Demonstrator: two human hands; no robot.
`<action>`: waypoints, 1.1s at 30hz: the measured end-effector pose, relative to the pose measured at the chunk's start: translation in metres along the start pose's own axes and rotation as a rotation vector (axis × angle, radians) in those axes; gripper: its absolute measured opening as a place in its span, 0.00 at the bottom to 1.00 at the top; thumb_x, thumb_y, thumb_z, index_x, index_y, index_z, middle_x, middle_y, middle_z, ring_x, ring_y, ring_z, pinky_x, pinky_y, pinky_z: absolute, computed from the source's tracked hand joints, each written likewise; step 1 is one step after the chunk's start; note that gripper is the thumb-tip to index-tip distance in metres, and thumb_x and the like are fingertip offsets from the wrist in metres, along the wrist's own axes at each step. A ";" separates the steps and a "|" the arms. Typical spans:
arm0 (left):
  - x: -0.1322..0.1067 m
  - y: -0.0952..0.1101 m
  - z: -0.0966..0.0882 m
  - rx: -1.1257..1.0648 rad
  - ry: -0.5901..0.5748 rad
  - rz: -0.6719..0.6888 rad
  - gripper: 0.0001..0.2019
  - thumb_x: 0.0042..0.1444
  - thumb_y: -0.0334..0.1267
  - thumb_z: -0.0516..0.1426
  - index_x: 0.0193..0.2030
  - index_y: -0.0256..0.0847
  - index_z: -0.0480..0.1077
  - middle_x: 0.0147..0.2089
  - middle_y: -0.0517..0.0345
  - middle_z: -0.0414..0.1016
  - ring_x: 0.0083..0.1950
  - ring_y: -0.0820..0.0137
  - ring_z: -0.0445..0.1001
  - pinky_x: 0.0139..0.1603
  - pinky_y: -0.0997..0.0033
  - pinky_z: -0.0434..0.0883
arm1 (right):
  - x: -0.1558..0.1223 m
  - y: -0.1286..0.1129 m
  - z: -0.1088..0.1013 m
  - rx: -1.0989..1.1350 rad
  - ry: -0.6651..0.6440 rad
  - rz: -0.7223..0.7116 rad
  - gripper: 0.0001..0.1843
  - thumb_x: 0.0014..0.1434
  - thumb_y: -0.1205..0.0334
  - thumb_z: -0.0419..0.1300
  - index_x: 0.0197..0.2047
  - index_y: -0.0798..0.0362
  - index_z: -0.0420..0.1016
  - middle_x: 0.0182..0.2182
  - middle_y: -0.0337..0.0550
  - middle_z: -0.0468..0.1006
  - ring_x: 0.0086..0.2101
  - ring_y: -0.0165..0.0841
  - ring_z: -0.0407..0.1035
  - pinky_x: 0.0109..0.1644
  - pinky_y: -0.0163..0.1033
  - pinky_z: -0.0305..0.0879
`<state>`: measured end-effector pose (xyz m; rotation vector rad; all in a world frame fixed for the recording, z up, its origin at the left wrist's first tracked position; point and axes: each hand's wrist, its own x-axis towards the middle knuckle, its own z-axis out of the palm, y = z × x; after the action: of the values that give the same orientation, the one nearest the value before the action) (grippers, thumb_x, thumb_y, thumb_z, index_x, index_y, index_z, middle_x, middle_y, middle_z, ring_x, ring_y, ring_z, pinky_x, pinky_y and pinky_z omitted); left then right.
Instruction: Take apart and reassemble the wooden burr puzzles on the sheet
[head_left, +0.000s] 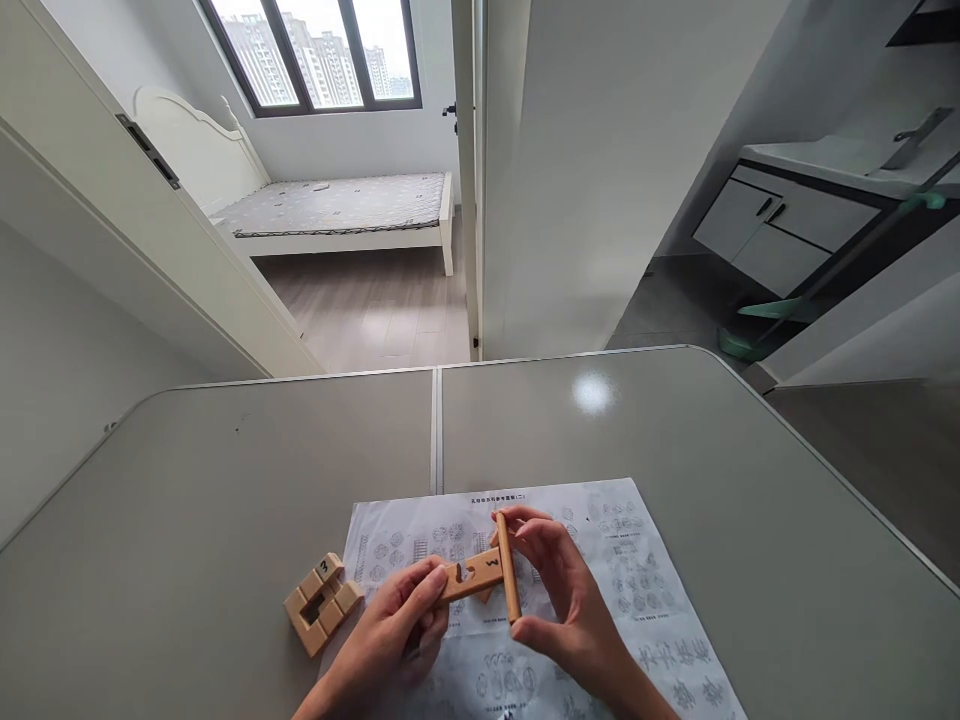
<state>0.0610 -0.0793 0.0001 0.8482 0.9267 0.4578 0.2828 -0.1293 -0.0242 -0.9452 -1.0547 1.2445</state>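
My left hand [394,620] pinches the near end of a flat, notched wooden puzzle piece [480,572] with a dark mark near its far end. My right hand [574,610] holds a slim wooden rod [508,572] lengthwise, fingertips at its top and thumb at its bottom. The rod stands across the far end of the notched piece; whether they touch or interlock I cannot tell. More wood shows behind the two, mostly hidden. On the left rests an assembly of wooden blocks [309,632] with a hole in its middle and a "3" on one block.
Under my hands lies a printed sheet [611,560] of puzzle diagrams on a grey table [202,520] with a seam down its middle. Past the table are a doorway, a bed [337,205], and at right a white cabinet [787,215].
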 end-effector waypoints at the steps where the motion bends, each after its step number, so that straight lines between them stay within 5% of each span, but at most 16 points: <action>1: -0.001 0.001 0.000 0.020 -0.005 0.006 0.26 0.62 0.65 0.60 0.36 0.42 0.64 0.18 0.75 0.56 0.14 0.83 0.46 0.15 0.80 0.48 | 0.000 0.001 0.000 0.021 -0.002 0.000 0.35 0.52 0.40 0.77 0.56 0.41 0.69 0.66 0.52 0.66 0.65 0.53 0.66 0.68 0.56 0.67; 10: 0.001 0.001 -0.002 0.057 -0.043 0.023 0.24 0.66 0.62 0.58 0.36 0.42 0.63 0.19 0.74 0.56 0.14 0.83 0.48 0.16 0.80 0.50 | -0.001 0.004 -0.002 0.008 -0.034 -0.005 0.37 0.51 0.46 0.80 0.58 0.38 0.69 0.67 0.48 0.66 0.68 0.51 0.62 0.73 0.55 0.59; 33: -0.002 0.002 0.003 0.074 -0.090 0.082 0.21 0.70 0.59 0.54 0.38 0.42 0.62 0.21 0.73 0.56 0.17 0.81 0.46 0.18 0.79 0.49 | -0.003 0.003 -0.001 -0.211 -0.088 -0.027 0.41 0.46 0.54 0.83 0.59 0.38 0.68 0.67 0.47 0.69 0.66 0.48 0.65 0.70 0.52 0.64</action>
<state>0.0621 -0.0807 0.0043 0.9689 0.8326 0.4548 0.2831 -0.1317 -0.0274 -1.0396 -1.2833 1.1776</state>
